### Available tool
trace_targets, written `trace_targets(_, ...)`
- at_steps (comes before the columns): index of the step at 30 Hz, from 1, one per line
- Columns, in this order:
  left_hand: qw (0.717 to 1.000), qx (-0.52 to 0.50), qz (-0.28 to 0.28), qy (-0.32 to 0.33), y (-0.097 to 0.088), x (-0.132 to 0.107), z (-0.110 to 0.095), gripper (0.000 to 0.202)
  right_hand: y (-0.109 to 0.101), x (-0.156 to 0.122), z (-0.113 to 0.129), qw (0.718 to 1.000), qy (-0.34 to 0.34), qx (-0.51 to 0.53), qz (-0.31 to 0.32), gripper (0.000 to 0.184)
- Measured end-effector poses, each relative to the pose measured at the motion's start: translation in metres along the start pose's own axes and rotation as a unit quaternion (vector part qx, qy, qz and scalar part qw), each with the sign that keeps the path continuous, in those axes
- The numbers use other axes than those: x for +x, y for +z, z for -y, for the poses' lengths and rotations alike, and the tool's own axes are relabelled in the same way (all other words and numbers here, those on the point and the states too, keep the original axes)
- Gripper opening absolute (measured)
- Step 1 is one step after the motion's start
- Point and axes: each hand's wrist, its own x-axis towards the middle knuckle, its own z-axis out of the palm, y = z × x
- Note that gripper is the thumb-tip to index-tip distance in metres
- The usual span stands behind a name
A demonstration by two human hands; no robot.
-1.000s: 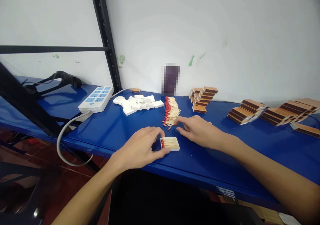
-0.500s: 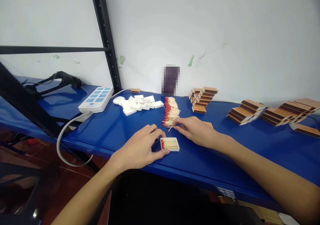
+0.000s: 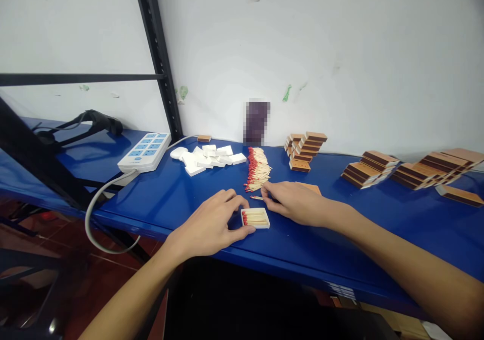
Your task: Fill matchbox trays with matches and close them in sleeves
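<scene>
My left hand (image 3: pixel 217 221) steadies a white matchbox tray (image 3: pixel 267 224) near the table's front edge, index finger and thumb at its left end. Several red-tipped matches (image 3: pixel 254 217) lie side by side in the tray. Just behind it, my right hand (image 3: pixel 293 201) pinches a single match (image 3: pixel 257 197), its red head pointing left. Beyond that match spreads a long pile of loose matches (image 3: pixel 259 170), heads to the left. A brown matchbox sleeve (image 3: pixel 310 187) is partly hidden behind my right hand.
White trays (image 3: pixel 212 157) are heaped at the back left beside a power strip (image 3: pixel 145 151). Stacks of matchboxes stand at the back (image 3: pixel 304 151) and right (image 3: pixel 368 168), (image 3: pixel 434 168). A black metal post (image 3: pixel 161 53) rises on the left.
My right hand has drawn one match away from the pile toward the tray, turning it nearly level. The left hand stays at the tray.
</scene>
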Motion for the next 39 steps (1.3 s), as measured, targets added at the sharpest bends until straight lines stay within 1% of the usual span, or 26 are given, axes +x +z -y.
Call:
trace_targets(2, 1.0, -0.003, -0.001, -0.004, 0.0, 0.0, 0.0, 0.029, -0.002, -0.002, 0.001, 1.0, 0.003, 0.008, 0.005, 0.015)
trace_targets(4, 1.0, -0.006, -0.002, -0.009, 0.0, 0.0, 0.0, 0.029, -0.006, -0.004, 0.003, 0.999, -0.008, 0.034, -0.008, 0.015)
trace_targets(7, 1.0, -0.009, -0.006, -0.01, 0.001, 0.0, 0.0, 0.027, -0.008, -0.009, 0.007, 0.993, -0.057, 0.097, -0.028, 0.016)
trace_targets(10, 1.0, -0.012, -0.008, -0.008, 0.001, 0.0, 0.001, 0.027, -0.007, -0.013, 0.012, 0.979, -0.114, 0.166, 0.007, 0.015)
trace_targets(12, 1.0, -0.013, -0.007, -0.006, 0.001, -0.001, 0.001, 0.028, -0.005, -0.014, 0.015, 0.972, -0.131, 0.193, 0.026, 0.012)
trace_targets(13, 1.0, -0.013, -0.005, -0.006, 0.001, -0.001, 0.001, 0.028, -0.004, -0.014, 0.016, 0.971, -0.131, 0.197, 0.026, 0.01)
trace_targets(15, 1.0, -0.012, -0.005, -0.006, 0.001, -0.001, 0.001, 0.028, -0.004, -0.013, 0.016, 0.974, -0.12, 0.192, 0.011, 0.011)
trace_targets(17, 1.0, -0.011, -0.007, -0.004, 0.001, -0.001, 0.001, 0.027, -0.003, -0.011, 0.013, 0.981, -0.09, 0.17, -0.033, 0.012)
trace_targets(19, 1.0, -0.012, -0.009, -0.003, 0.001, -0.001, 0.002, 0.026, -0.001, -0.007, 0.009, 0.987, -0.05, 0.124, -0.086, 0.014)
trace_targets(21, 1.0, -0.013, -0.008, -0.003, 0.001, -0.001, 0.002, 0.026, 0.002, -0.002, 0.003, 0.991, -0.017, 0.065, -0.114, 0.015)
trace_targets(23, 1.0, -0.013, -0.006, -0.005, 0.001, -0.001, 0.002, 0.027, 0.006, 0.002, -0.003, 0.993, 0.0, 0.02, -0.112, 0.018)
trace_targets(26, 1.0, -0.01, -0.004, -0.006, 0.0, -0.001, 0.002, 0.028, 0.012, 0.006, -0.009, 0.995, 0.005, -0.001, -0.104, 0.024)
trace_targets(30, 1.0, -0.007, -0.004, -0.006, 0.0, -0.001, 0.001, 0.027, 0.016, 0.011, -0.014, 0.994, -0.026, 0.012, -0.101, 0.027)
trace_targets(34, 1.0, -0.009, -0.014, 0.003, -0.001, -0.001, 0.0, 0.025, 0.019, 0.015, -0.016, 0.992, -0.049, 0.032, -0.111, 0.025)
trace_targets(37, 1.0, 0.002, -0.001, 0.024, -0.002, -0.001, 0.0, 0.023, 0.02, 0.016, -0.016, 0.991, -0.053, 0.042, -0.116, 0.024)
trace_targets(39, 0.999, 0.017, 0.009, 0.027, -0.002, -0.001, 0.0, 0.024, 0.021, 0.016, -0.016, 0.991, -0.055, 0.046, -0.117, 0.023)
